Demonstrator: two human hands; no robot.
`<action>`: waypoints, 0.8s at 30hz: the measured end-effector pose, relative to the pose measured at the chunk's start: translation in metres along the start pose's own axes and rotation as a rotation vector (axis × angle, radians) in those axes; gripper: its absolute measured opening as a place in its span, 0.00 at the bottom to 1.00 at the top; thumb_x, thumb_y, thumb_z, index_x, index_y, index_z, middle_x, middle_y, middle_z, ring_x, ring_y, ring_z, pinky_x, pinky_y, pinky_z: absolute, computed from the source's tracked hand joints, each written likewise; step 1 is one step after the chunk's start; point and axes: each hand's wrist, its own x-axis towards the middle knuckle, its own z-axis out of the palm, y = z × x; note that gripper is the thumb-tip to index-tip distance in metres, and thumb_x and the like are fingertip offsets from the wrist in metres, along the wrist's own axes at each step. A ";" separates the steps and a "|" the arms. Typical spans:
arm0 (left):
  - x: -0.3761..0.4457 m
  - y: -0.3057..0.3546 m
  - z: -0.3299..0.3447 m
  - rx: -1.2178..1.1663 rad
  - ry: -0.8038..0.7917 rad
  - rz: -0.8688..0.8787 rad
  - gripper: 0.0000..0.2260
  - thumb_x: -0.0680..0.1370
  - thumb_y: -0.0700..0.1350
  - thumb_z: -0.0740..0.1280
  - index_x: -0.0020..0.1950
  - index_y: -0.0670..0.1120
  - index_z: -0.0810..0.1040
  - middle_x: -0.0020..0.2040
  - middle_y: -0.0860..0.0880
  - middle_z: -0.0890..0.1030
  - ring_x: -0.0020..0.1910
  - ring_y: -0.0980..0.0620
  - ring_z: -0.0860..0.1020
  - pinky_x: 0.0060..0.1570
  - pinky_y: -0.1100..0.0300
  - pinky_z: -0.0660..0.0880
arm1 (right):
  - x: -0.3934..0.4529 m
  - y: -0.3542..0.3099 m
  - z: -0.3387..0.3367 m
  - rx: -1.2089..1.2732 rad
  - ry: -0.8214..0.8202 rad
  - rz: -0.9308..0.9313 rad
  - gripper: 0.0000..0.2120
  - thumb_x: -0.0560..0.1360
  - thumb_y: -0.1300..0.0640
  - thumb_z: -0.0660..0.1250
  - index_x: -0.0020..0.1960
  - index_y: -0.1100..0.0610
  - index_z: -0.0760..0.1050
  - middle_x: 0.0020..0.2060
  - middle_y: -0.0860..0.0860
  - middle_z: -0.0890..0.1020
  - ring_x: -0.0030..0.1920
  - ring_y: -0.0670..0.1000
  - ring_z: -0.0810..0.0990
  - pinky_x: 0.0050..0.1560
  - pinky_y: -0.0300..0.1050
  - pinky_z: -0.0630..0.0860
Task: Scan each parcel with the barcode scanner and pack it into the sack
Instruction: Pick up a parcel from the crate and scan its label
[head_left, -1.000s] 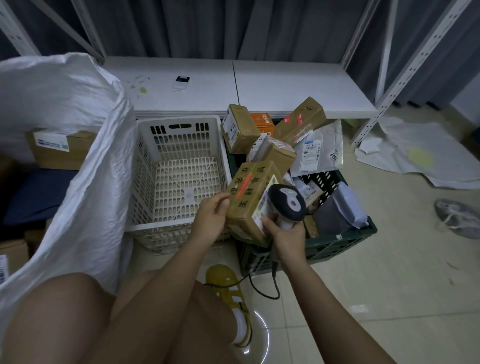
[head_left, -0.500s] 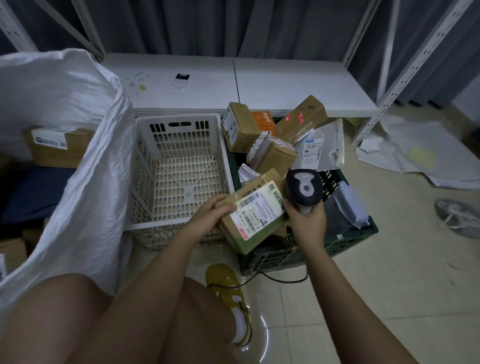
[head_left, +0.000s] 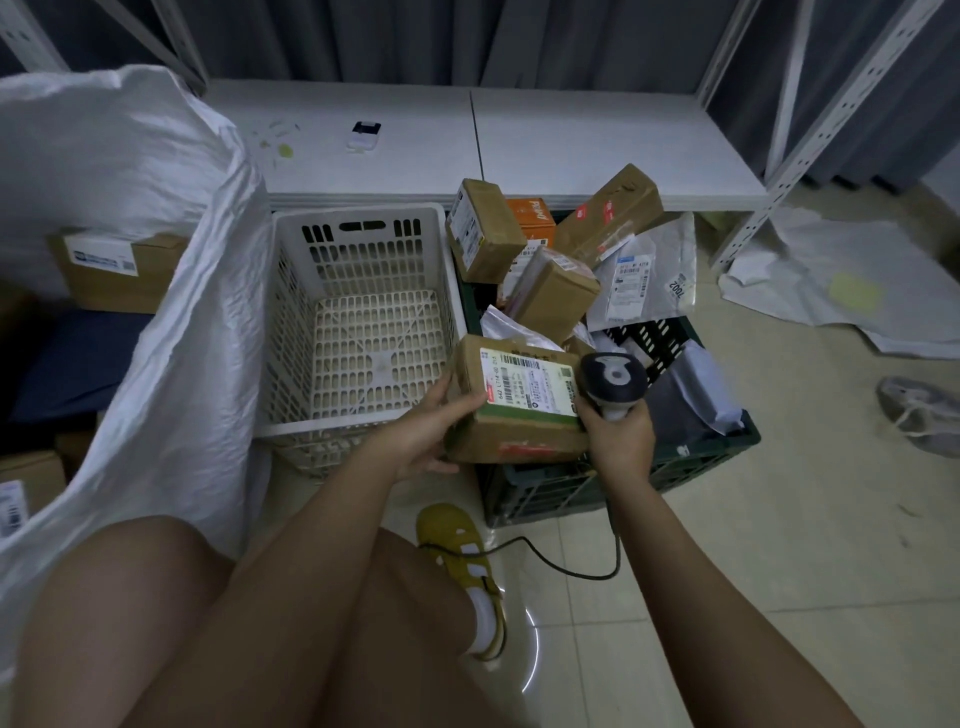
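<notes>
Cardboard parcel (head_left: 511, 400), label up: left hand (head_left: 421, 434) fingers grip its side; right hand (head_left: 618, 441) fingers wrap barcode scanner (head_left: 613, 382).

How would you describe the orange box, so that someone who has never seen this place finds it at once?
Find the dark green crate heaped with parcels, right of the white basket. At the heap's far edge, the orange box sits wedged between two brown cartons. It alone is bright orange.

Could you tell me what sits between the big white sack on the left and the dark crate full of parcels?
In the head view, a white slotted basket stands between the white sack and the dark crate, holding nothing visible.
</notes>
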 end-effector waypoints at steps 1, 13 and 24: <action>0.000 0.000 0.002 0.015 0.026 0.026 0.35 0.72 0.61 0.69 0.75 0.67 0.55 0.64 0.52 0.72 0.61 0.46 0.75 0.61 0.42 0.74 | -0.002 0.000 -0.001 -0.002 -0.012 0.001 0.23 0.70 0.49 0.75 0.60 0.57 0.75 0.55 0.54 0.82 0.55 0.55 0.79 0.53 0.50 0.76; -0.006 0.008 -0.011 0.076 0.260 0.363 0.28 0.77 0.46 0.66 0.74 0.62 0.64 0.68 0.52 0.74 0.54 0.55 0.80 0.50 0.58 0.79 | -0.048 -0.048 -0.071 -0.265 -0.595 -0.352 0.17 0.72 0.58 0.74 0.59 0.53 0.76 0.50 0.45 0.81 0.49 0.42 0.79 0.45 0.33 0.76; -0.002 0.004 -0.012 0.090 0.242 0.377 0.28 0.76 0.46 0.66 0.74 0.61 0.64 0.72 0.53 0.70 0.58 0.55 0.76 0.58 0.52 0.77 | -0.065 -0.062 -0.071 -0.736 -0.474 -0.593 0.12 0.74 0.50 0.69 0.52 0.57 0.79 0.46 0.54 0.84 0.47 0.55 0.81 0.44 0.49 0.78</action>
